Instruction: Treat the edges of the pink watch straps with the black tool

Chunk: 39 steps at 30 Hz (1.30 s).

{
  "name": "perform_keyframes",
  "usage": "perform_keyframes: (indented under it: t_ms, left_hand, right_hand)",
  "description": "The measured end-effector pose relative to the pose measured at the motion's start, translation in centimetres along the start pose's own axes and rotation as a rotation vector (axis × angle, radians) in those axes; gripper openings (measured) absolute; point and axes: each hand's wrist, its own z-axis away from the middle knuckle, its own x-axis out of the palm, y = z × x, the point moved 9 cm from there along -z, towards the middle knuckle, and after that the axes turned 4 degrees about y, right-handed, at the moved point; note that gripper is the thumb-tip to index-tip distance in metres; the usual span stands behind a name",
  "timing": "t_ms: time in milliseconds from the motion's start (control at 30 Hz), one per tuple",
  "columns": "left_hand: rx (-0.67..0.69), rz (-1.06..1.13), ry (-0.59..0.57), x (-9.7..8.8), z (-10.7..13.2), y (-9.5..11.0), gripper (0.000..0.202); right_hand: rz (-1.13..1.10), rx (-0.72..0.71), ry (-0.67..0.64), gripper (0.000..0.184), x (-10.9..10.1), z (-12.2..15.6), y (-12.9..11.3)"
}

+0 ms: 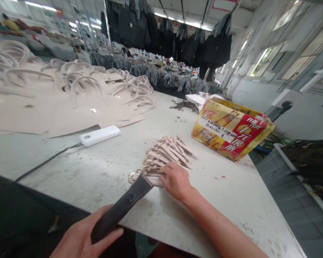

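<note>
My right hand (176,181) presses down on a loose pile of beige leather straps with metal clasps (164,154), its fingers lying across the straps. At the bottom left, my left hand (83,233) grips the handle of a black flat-headed hand tool (121,208). The tool's far end lies over the near edge of the pile, beside several metal clasps. Part of the pile is hidden under my right hand and the tool.
The scuffed white worktable (97,172) holds a white plastic device with a black cable (99,135), stacked beige bag panels with handles (56,100), and a yellow-and-red cardboard box (231,130). Black bags (218,46) hang beyond it. A grey bin (285,193) stands to the right.
</note>
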Motion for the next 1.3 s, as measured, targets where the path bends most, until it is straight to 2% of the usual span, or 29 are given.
perform_keyframes:
  t_ms: [100,200,267,400,533,700,767,867,900,967,1033,1100,1300]
  left_hand:
    - [-0.028,0.089,0.013,-0.5,0.7,-0.4,0.052]
    - [-0.060,0.076,0.038,-1.5,1.4,-0.7,0.059]
    - [-0.077,0.040,0.042,-2.2,1.6,-1.1,0.061]
    - [-0.105,-0.033,0.073,-3.9,1.8,-1.7,0.060]
    - [-0.134,-0.070,0.075,-4.7,2.4,-1.3,0.045]
    - [-0.114,-0.055,-0.020,-4.0,2.9,0.6,0.039]
    - [-0.083,-0.067,-0.082,-3.2,2.8,1.3,0.041]
    - [-0.049,-0.103,-0.138,-2.3,2.3,1.9,0.054]
    - [-0.049,-0.120,-0.142,-2.2,2.2,2.0,0.059]
    - [-0.053,-0.156,-0.150,-2.0,2.1,2.2,0.065]
    - [-0.051,-0.182,-0.192,-1.6,2.1,2.6,0.061]
    - [-0.054,-0.209,-0.246,-1.2,2.1,3.1,0.056]
    - [-0.131,-0.356,-0.380,-0.9,1.0,3.9,0.047]
  right_hand:
    - [0.050,-0.031,-0.073,0.020,1.4,0.4,-1.9]
    - [0.063,-0.051,-0.114,0.026,2.7,0.7,-3.2]
    - [0.077,-0.046,-0.125,0.024,3.2,0.6,-3.7]
    - [0.056,-0.049,-0.133,0.016,3.3,0.8,-3.7]
    - [-0.044,-0.079,-0.099,0.016,2.9,3.7,-2.5]
    - [-0.119,-0.041,-0.059,0.009,3.2,8.6,-0.4]
    - [-0.174,-0.024,-0.012,0.019,3.1,9.1,-0.4]
    - [-0.259,-0.014,0.033,0.042,3.2,8.2,-1.1]
    - [-0.281,-0.016,0.028,0.042,3.5,7.7,-1.5]
    - [-0.316,-0.025,0.009,0.028,4.1,6.8,-2.0]
    - [-0.348,-0.035,0.013,0.012,4.6,6.2,-2.3]
    - [-0.380,-0.039,0.050,0.005,5.0,6.0,-2.3]
    - [-0.464,-0.033,0.123,0.015,5.4,6.6,-1.7]
